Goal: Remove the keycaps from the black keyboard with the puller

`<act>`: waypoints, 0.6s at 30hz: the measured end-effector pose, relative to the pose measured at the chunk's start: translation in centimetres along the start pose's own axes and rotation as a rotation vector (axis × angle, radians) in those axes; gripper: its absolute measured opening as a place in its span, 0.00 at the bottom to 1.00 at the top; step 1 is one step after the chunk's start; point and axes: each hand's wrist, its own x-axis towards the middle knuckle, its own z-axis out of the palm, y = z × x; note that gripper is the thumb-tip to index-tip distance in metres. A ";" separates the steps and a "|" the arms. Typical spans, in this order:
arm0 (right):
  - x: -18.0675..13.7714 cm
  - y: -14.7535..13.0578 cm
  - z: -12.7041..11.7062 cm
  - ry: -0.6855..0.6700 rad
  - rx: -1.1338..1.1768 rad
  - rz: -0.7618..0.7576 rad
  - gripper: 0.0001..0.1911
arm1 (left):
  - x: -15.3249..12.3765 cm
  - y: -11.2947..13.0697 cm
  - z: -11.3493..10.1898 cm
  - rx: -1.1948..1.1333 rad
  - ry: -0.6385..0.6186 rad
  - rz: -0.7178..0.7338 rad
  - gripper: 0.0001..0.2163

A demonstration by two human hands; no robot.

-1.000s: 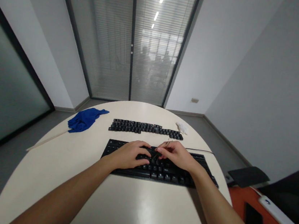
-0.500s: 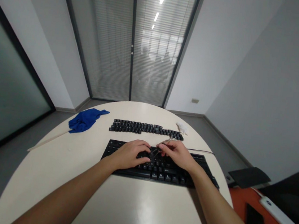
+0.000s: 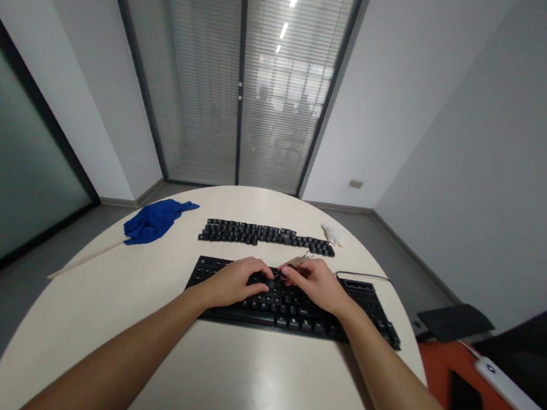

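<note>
Black plastic keyboard [image 3: 308, 326] on the glossy curved-edge counter [image 3: 233, 373], room off its near edge, square loose keycaps [image 3: 250, 231] lined up beyond the far one; right hand [image 3: 318, 284] grip pinching thin wire tool [image 3: 303, 258], left hand [image 3: 236, 283] half-curled on keyboard, can't tell if holding anything.

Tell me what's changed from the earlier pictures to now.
The right hand has shifted slightly left, carrying the thin wire tool with it; the left hand has also edged slightly left. No grasp visibly changes. The keyboard, the rows of loose keycaps, the blue cloth and the crumpled white item stay put.
</note>
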 end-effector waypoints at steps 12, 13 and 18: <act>-0.1 -0.5 0.1 -0.051 -0.010 -0.012 0.19 | -0.1 0.3 0.1 0.090 0.028 0.041 0.07; -0.1 -0.7 0.1 -0.051 0.003 -0.009 0.20 | -0.1 0.5 0.1 0.115 0.035 0.048 0.07; 0.1 -0.8 0.3 -0.017 0.070 -0.010 0.20 | 0.0 1.2 -0.2 0.220 0.052 0.092 0.06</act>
